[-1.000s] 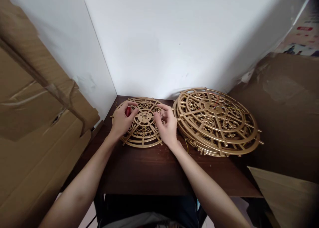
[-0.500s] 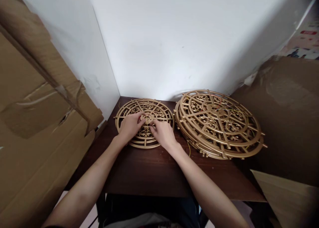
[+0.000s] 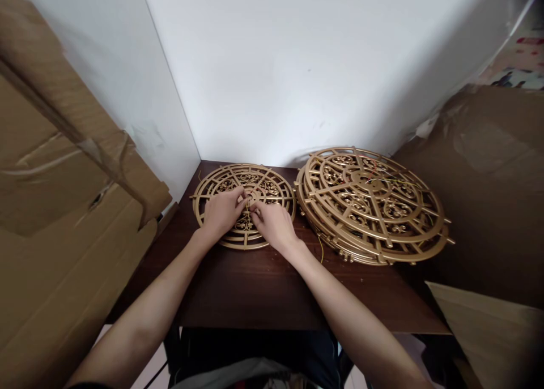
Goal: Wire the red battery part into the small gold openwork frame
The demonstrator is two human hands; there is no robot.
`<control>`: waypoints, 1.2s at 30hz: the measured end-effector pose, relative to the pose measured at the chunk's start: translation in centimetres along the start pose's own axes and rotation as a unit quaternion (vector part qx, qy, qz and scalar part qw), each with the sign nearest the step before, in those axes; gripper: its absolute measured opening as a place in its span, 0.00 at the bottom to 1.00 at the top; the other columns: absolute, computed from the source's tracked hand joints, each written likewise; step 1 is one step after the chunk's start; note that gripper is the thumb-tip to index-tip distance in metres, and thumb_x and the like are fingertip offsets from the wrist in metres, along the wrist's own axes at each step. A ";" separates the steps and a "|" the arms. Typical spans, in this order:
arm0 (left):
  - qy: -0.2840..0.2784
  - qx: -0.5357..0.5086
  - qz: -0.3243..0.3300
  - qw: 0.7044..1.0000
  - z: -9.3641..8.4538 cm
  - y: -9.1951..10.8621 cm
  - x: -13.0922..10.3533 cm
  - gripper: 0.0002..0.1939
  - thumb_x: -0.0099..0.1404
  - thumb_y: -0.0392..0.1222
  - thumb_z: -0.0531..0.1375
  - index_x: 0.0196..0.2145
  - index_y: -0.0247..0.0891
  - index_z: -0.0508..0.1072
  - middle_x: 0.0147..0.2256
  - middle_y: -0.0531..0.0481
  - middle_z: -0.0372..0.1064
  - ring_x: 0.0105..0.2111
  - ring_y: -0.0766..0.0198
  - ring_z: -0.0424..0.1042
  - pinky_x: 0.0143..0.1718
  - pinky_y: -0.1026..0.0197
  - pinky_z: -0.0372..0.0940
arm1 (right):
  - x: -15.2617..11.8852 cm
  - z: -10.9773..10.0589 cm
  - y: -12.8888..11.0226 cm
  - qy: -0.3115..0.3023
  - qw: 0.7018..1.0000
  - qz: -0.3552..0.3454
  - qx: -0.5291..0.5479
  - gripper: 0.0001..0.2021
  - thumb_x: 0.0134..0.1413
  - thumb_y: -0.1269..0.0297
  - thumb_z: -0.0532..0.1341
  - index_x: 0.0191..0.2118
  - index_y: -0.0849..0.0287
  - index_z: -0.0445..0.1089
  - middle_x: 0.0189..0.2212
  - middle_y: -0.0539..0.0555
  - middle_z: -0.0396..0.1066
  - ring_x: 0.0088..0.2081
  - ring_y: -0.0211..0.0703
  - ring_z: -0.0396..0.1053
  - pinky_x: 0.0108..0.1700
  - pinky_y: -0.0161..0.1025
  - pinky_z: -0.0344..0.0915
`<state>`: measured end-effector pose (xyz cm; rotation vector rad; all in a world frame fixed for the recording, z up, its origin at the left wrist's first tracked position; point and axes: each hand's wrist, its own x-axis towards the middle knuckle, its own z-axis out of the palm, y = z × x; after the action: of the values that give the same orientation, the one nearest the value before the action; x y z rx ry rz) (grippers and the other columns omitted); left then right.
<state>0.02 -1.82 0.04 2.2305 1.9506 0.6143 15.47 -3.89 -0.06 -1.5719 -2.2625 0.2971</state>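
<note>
A round gold openwork frame (image 3: 245,245) lies on the dark brown table, and both hands are over its centre. My left hand (image 3: 222,210) is closed, thumb and fingers pinched together at the hub. Close beside it on the right, my right hand (image 3: 274,222) has its fingertips pressed together. A thin yellow wire (image 3: 247,205) shows between the two sets of fingertips. What exactly each pinch holds is too small to make out.
To the right stands a tilted stack of similar gold frames (image 3: 382,230), near the first frame. A yellow wire (image 3: 322,250) hangs onto the table (image 3: 255,298). Cardboard (image 3: 55,225) rises at the left, more cardboard (image 3: 488,196) at the right, a white wall behind.
The view has shifted slightly. My fingertips have moved a little over the hub and the two hands are closer together. The frames have stayed in place on the table.
</note>
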 end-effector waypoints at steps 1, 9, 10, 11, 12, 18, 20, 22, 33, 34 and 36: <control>0.005 -0.007 -0.003 1.000 0.1 -0.1 0.0 0.10 0.65 0.48 0.55 0.36 0.44 0.74 0.25 0.49 0.71 0.28 0.56 0.69 0.25 0.61 0.48 | 0.0 0.0 0.0 0.004 1.000 0.000 0.004 0.09 0.59 0.65 0.56 0.43 0.51 0.72 0.28 0.53 0.76 0.32 0.48 0.74 0.32 0.37 0.58; 0.062 -0.149 -0.004 0.987 -0.2 -1.4 0.8 0.09 0.62 0.46 0.56 0.30 0.40 0.72 0.26 0.50 0.71 0.27 0.60 0.67 0.31 0.61 0.59 | 0.2 0.1 0.4 0.027 0.999 -0.009 0.024 0.07 0.58 0.67 0.57 0.39 0.54 0.73 0.28 0.52 0.74 0.34 0.46 0.71 0.36 0.38 0.60; 0.072 -0.158 -0.010 0.985 -0.3 -1.4 0.9 0.09 0.61 0.46 0.57 0.30 0.39 0.72 0.26 0.50 0.71 0.27 0.60 0.67 0.33 0.61 0.60 | 0.2 0.2 0.5 0.040 0.999 -0.021 0.023 0.07 0.58 0.68 0.58 0.37 0.55 0.73 0.29 0.53 0.74 0.36 0.46 0.70 0.39 0.40 0.60; 0.077 -0.168 -0.015 0.983 -0.4 -1.4 0.9 0.08 0.61 0.45 0.57 0.29 0.39 0.72 0.27 0.50 0.72 0.28 0.60 0.67 0.34 0.61 0.60 | 0.2 0.3 0.6 0.058 0.998 -0.032 0.019 0.07 0.57 0.69 0.58 0.36 0.56 0.74 0.31 0.54 0.74 0.38 0.48 0.69 0.42 0.41 0.61; 0.080 -0.176 -0.019 0.981 -0.5 -1.3 1.0 0.08 0.60 0.45 0.57 0.29 0.39 0.72 0.27 0.50 0.72 0.29 0.60 0.67 0.35 0.60 0.61 | 0.2 0.4 0.7 0.078 0.996 -0.040 0.015 0.06 0.56 0.70 0.59 0.35 0.57 0.74 0.33 0.56 0.73 0.41 0.49 0.68 0.44 0.43 0.61; 0.067 -0.205 -0.019 0.976 -0.3 -1.3 1.1 0.07 0.59 0.43 0.58 0.28 0.39 0.72 0.28 0.50 0.72 0.30 0.59 0.68 0.37 0.60 0.62 | 0.2 1.3 1.0 0.123 0.988 -0.075 0.048 0.13 0.56 0.72 0.56 0.45 0.58 0.72 0.50 0.59 0.69 0.54 0.53 0.62 0.53 0.51 0.58; 0.072 -0.210 -0.021 0.975 -0.3 -1.4 1.1 0.07 0.59 0.44 0.58 0.28 0.39 0.71 0.28 0.50 0.73 0.30 0.59 0.69 0.38 0.59 0.63 | 0.3 1.6 1.1 0.117 0.988 -0.082 0.063 0.17 0.56 0.73 0.55 0.51 0.58 0.70 0.56 0.59 0.65 0.60 0.53 0.57 0.59 0.52 0.54; 0.071 -0.215 -0.018 0.974 -0.3 -1.4 1.1 0.07 0.59 0.43 0.58 0.28 0.39 0.71 0.30 0.49 0.74 0.32 0.59 0.69 0.40 0.58 0.63 | 0.4 1.8 1.2 0.106 0.988 -0.085 0.068 0.20 0.56 0.73 0.54 0.55 0.60 0.67 0.61 0.58 0.61 0.64 0.52 0.52 0.62 0.53 0.50; 0.045 -0.211 -0.002 0.976 0.1 -1.5 1.1 0.11 0.60 0.47 0.57 0.30 0.37 0.73 0.33 0.47 0.76 0.34 0.58 0.72 0.41 0.58 0.63 | 1.1 1.8 1.0 0.021 0.990 -0.142 0.017 0.28 0.55 0.73 0.51 0.63 0.65 0.58 0.66 0.59 0.52 0.69 0.52 0.41 0.67 0.56 0.39; 0.045 -0.210 -0.003 0.977 0.1 -1.6 1.1 0.11 0.60 0.47 0.57 0.30 0.37 0.73 0.33 0.47 0.76 0.34 0.58 0.72 0.41 0.58 0.63 | 1.2 1.8 1.0 0.013 0.989 -0.147 0.012 0.28 0.55 0.73 0.51 0.63 0.65 0.58 0.67 0.60 0.51 0.69 0.52 0.41 0.67 0.56 0.39; 0.043 -0.211 -0.004 0.977 0.1 -1.6 1.2 0.10 0.59 0.46 0.57 0.30 0.37 0.74 0.33 0.47 0.76 0.34 0.59 0.72 0.41 0.58 0.63 | 1.3 1.7 0.9 0.004 0.988 -0.153 0.013 0.29 0.55 0.74 0.50 0.64 0.66 0.56 0.66 0.60 0.52 0.69 0.52 0.41 0.67 0.56 0.39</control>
<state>-1.33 -0.42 -0.34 1.9604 1.6660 1.0280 15.13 -2.27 -1.72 -1.1867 -2.4383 0.2349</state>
